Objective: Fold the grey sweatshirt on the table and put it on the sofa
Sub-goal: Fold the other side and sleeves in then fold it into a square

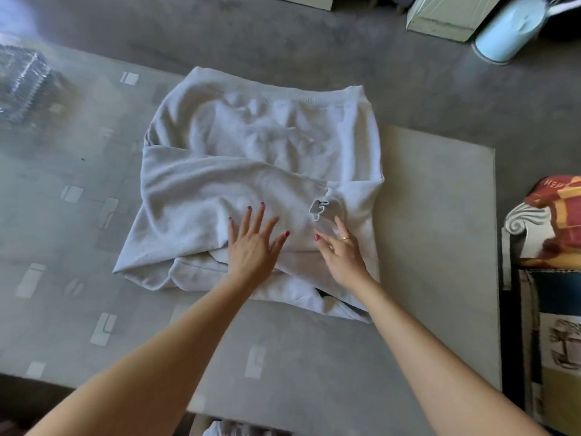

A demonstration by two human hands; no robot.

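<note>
On the glass table (78,278), both hands pressed the grey sweatshirt (251,171): the left hand (253,247) lay flat with fingers spread, and the right hand (341,250) rested open beside a sleeve cuff (319,207). Beyond lay grey carpet (283,42) and a pale blue bin (509,29).

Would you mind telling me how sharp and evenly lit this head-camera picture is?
Head view: soft, slightly blurred throughout; the sweatshirt looks washed out and pale; glare smears the glass table at left, blurring a clear object; wide-angle distortion bends the edges; both hands remain readable.
</note>
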